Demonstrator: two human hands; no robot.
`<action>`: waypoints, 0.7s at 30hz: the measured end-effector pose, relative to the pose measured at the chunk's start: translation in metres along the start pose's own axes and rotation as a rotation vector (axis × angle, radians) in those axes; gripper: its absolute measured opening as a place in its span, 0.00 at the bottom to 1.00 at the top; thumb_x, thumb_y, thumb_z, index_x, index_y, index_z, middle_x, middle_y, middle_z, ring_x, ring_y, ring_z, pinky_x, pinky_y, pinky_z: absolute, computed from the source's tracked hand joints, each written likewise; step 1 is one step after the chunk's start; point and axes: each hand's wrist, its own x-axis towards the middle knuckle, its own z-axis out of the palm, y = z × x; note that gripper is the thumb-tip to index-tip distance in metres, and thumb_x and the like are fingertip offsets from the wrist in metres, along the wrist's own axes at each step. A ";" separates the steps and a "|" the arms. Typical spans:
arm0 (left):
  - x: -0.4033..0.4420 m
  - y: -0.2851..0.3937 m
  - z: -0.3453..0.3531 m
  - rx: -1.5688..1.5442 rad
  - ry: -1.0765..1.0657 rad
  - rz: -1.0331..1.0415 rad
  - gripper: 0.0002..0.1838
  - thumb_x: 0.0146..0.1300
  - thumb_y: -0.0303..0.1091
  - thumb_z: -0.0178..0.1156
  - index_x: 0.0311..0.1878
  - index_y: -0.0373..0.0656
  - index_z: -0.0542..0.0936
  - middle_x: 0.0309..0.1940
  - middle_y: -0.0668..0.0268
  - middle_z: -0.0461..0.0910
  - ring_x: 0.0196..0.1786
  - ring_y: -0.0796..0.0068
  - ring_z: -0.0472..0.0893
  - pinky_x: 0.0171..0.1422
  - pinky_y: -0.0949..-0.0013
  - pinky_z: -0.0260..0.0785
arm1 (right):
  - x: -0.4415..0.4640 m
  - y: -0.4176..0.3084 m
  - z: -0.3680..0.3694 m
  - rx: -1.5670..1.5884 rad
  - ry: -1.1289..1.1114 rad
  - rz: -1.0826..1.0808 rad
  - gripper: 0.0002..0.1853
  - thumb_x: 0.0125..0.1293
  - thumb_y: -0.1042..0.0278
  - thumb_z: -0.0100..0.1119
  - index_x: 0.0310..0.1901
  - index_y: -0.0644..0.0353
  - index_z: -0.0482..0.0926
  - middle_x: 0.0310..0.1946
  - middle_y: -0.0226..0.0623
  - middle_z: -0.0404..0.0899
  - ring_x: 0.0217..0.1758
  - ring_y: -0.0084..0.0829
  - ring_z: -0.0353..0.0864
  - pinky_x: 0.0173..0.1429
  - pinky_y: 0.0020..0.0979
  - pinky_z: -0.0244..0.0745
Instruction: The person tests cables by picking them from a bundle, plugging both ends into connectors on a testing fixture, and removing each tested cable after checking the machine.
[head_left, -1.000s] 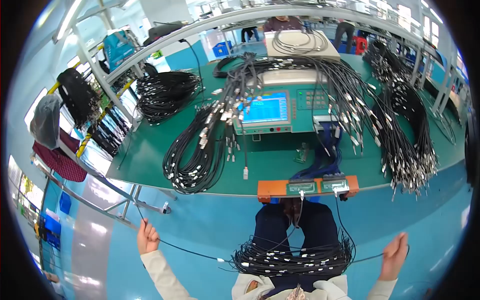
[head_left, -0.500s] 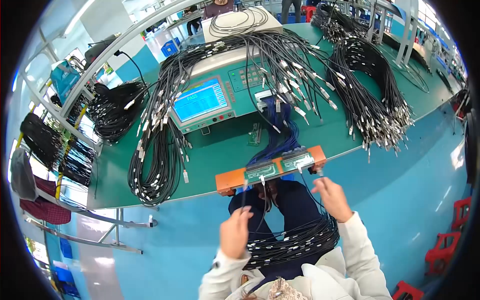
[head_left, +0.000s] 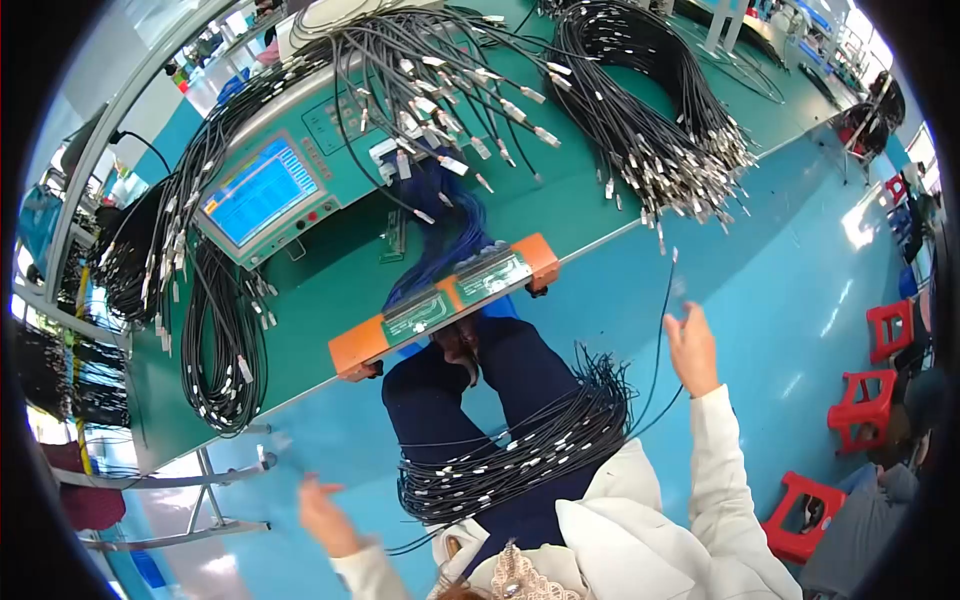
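My right hand (head_left: pixel 693 350) is raised over the floor to the right of my lap, fingers closed on a thin black cable (head_left: pixel 655 350) that runs up from the bundle. My left hand (head_left: pixel 330 515) is out to the left, smeared by motion; whether it holds anything is unclear. Across my thighs lies a bundle of black cables (head_left: pixel 500 470) with white tags. Beyond my knees, an orange bar (head_left: pixel 357 346) carries two green circuit boards (head_left: pixel 418 314) at the table edge, with no black cable in them. Blue wires (head_left: pixel 440 250) lead from the boards to a tester.
The tester with a lit screen (head_left: pixel 258 195) stands on the green table (head_left: pixel 330 335), black cables draped over it. A large cable bundle (head_left: pixel 690 160) hangs over the table's right edge. Red stools (head_left: pixel 805 515) are at the right, near a seated person's leg.
Both cables have come off the boards. My hands have spread apart, left hand out left, right hand out right with a cable. The view has turned, and the screen no longer reads PASS.
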 end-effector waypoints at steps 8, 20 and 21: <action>0.050 -0.052 -0.099 -0.548 0.064 -0.462 0.15 0.72 0.38 0.45 0.52 0.37 0.71 0.25 0.69 0.68 0.23 0.85 0.63 0.27 0.78 0.55 | 0.027 -0.040 -0.034 0.678 -0.242 0.341 0.13 0.72 0.64 0.42 0.48 0.60 0.74 0.20 0.25 0.68 0.19 0.14 0.62 0.22 0.21 0.57; 0.023 0.126 0.088 -0.911 -0.625 -0.418 0.12 0.73 0.36 0.43 0.48 0.38 0.70 0.17 0.75 0.59 0.19 0.87 0.56 0.23 0.79 0.51 | 0.001 -0.169 0.050 1.282 -0.822 0.536 0.10 0.71 0.64 0.47 0.37 0.61 0.74 0.16 0.21 0.61 0.14 0.11 0.53 0.16 0.17 0.48; 0.024 0.131 0.100 -0.832 -0.630 -0.342 0.12 0.73 0.35 0.43 0.48 0.37 0.70 0.17 0.75 0.60 0.19 0.87 0.57 0.23 0.79 0.51 | 0.005 -0.174 0.052 1.235 -0.818 0.527 0.11 0.71 0.63 0.47 0.37 0.61 0.74 0.16 0.21 0.61 0.13 0.11 0.53 0.16 0.17 0.48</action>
